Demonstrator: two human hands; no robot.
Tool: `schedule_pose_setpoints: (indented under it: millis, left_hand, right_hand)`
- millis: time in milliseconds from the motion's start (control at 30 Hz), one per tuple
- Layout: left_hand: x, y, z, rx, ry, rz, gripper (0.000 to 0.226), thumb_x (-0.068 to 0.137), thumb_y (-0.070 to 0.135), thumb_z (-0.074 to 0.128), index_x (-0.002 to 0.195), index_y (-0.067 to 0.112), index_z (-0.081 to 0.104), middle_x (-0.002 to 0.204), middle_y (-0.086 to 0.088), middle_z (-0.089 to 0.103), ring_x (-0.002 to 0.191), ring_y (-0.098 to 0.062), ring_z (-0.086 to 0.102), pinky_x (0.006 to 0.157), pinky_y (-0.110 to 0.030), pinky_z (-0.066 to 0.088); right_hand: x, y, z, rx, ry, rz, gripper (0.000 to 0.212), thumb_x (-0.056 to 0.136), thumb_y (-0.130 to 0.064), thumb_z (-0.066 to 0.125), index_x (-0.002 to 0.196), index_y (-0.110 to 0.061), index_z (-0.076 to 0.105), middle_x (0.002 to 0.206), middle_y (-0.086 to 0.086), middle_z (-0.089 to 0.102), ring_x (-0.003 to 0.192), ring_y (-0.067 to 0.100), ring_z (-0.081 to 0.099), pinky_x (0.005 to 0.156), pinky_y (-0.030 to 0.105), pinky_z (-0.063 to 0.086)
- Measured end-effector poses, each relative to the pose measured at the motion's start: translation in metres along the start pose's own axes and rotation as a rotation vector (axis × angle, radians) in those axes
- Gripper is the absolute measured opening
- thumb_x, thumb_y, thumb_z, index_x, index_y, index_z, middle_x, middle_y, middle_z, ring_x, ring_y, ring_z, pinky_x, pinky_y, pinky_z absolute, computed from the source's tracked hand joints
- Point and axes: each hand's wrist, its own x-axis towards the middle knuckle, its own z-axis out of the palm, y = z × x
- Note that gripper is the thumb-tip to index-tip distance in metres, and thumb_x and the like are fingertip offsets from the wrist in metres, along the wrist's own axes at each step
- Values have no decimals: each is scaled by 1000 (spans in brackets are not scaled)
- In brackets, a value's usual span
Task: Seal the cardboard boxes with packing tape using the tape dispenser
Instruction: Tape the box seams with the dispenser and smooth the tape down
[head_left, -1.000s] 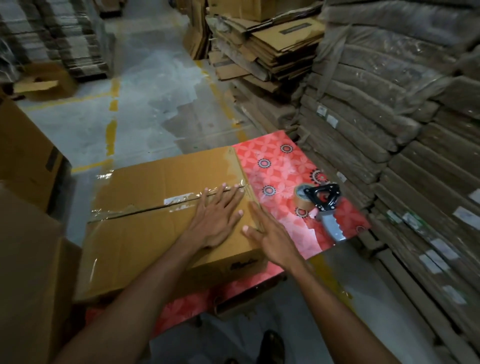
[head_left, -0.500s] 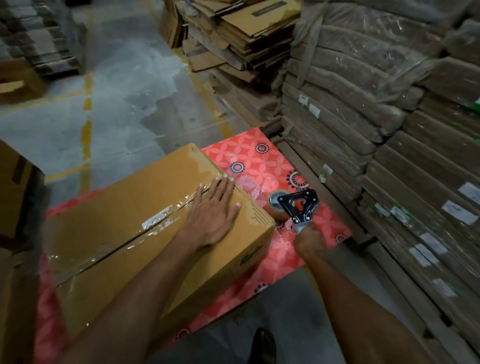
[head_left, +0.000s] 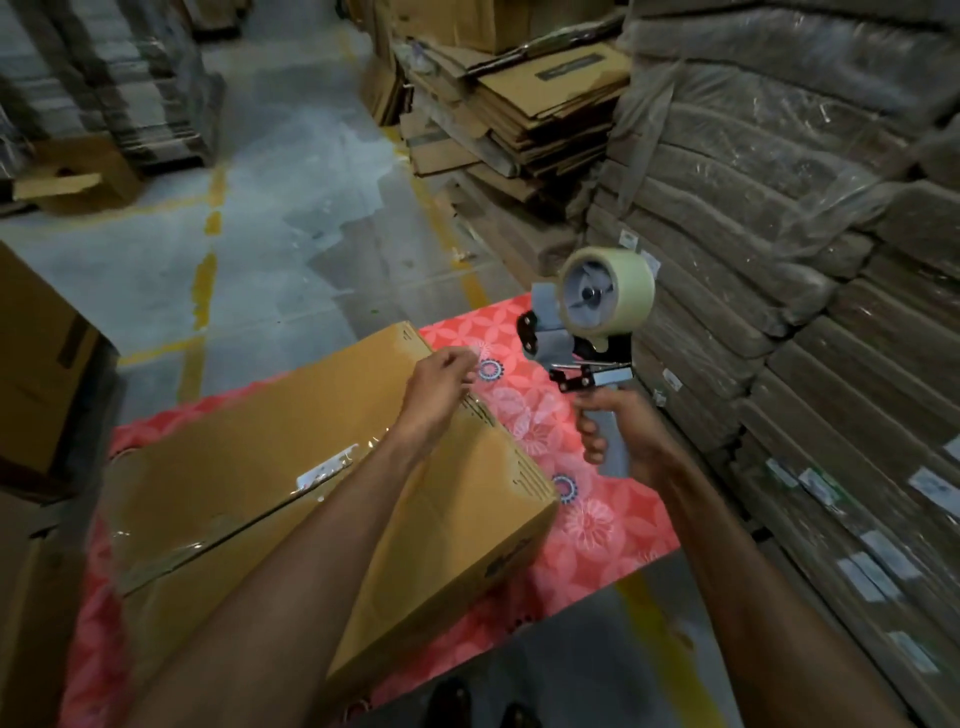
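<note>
right hand (head_left: 623, 441): curled tight round the grey handle of the tape dispenser (head_left: 587, 338), which was lying on the red cloth (head_left: 597, 525) a sec ago
left hand (head_left: 439, 387): no longer flat on the lid, fingers loosely bunched over the far corner, can't tell if pinching anything
dispenser: up in the air now, roll on top, just beside the box (head_left: 234, 457), not touching
box: on the cloth, clear tape along the middle seam
meaning: smoothing looks done, probably next strip coming
</note>
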Motion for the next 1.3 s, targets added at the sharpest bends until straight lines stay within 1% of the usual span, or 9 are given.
schedule_pose_setpoints:
  millis: [133,300,433,633,733,867,1067,1167,1300]
  left_hand:
    - [14,36,-2,-580,-186,-425,50,97,51,56,92,2,61,76,-17,69,62,-27,70,64,-36,62]
    - [13,38,-22,-622,-180,-485,17,99,15,58,91,0,58,55,-11,62,49,-19,66,67,-36,62]
    - [15,33,-45,-677,-117,-533,12,93,-5,58,82,-5,57,55,-15,65,49,-25,69,53,-34,61]
    - [40,39,-81,-509,-134,-466,29,96,-7,54,68,-4,61,52,-11,62,44,-18,65,46,-27,58]
    - [55,38,-95,-346,-164,-386,50,93,-13,47,50,8,61,51,-6,56,40,-12,54,36,-18,40]
    - [80,44,-114,-126,-206,-297,44,77,-20,40,45,8,51,40,-5,48,35,-14,41,41,-22,26]
    - [130,51,-144,-41,-81,-169,32,90,-22,46,74,5,54,62,-11,52,48,-19,52,47,-24,49]
    - [146,42,-144,10,-12,-121,21,86,-19,61,71,-5,62,72,-20,65,54,-24,63,53,-28,58]
    - [156,20,-133,86,27,-94,6,85,-12,68,83,-6,70,73,-17,69,60,-22,66,54,-24,58]
  right_hand:
    - [-20,-21,37,-33,-165,-95,8,72,-15,60,71,-11,53,58,3,42,40,14,32,45,26,25]
    - [-22,-19,63,-105,-192,-199,7,72,-10,61,70,-10,55,61,8,41,42,17,32,44,25,28]
    - [-15,-18,74,-165,-215,-258,11,74,-10,62,74,-7,51,60,8,43,43,17,33,46,26,30]
    - [-1,-19,102,-245,-173,-295,12,75,-7,63,83,-3,55,62,12,46,43,17,36,47,27,32]
    - [5,-19,114,-300,-158,-314,12,75,-9,64,81,-3,55,62,10,50,44,18,39,47,29,33]
    - [13,-15,127,-377,-81,-340,17,72,-11,65,79,2,57,61,12,53,43,19,41,45,29,34]
    - [16,4,124,-357,-11,-316,28,68,-13,63,75,12,52,62,14,53,49,21,43,47,31,33]
    - [21,11,126,-337,12,-275,25,68,-14,63,74,9,56,59,13,51,48,20,42,48,31,31]
    - [32,7,131,-328,37,-241,14,68,-14,61,68,0,58,54,10,49,44,18,40,48,30,30]
